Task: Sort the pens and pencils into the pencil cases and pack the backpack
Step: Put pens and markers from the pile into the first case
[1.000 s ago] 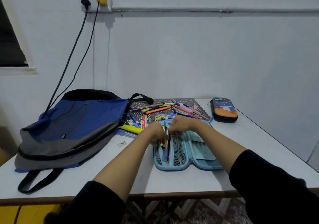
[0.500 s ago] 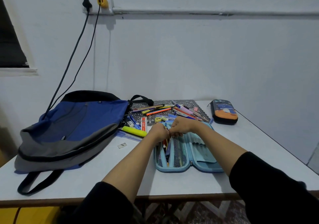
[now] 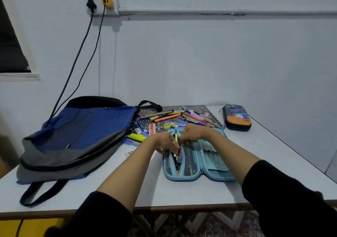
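Head: fingers (image 3: 168, 144) in case (image 3: 209, 163) (near table edge (image 3: 182, 207))

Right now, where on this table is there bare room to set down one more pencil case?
Bare table lies right of the open blue case, before the dark case, and along the near edge. Crowded: the patterned mat with loose pens, and the backpack side.

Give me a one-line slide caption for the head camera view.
Left hand and right hand tuck pens into the open blue pencil case; backpack lies flat alongside.
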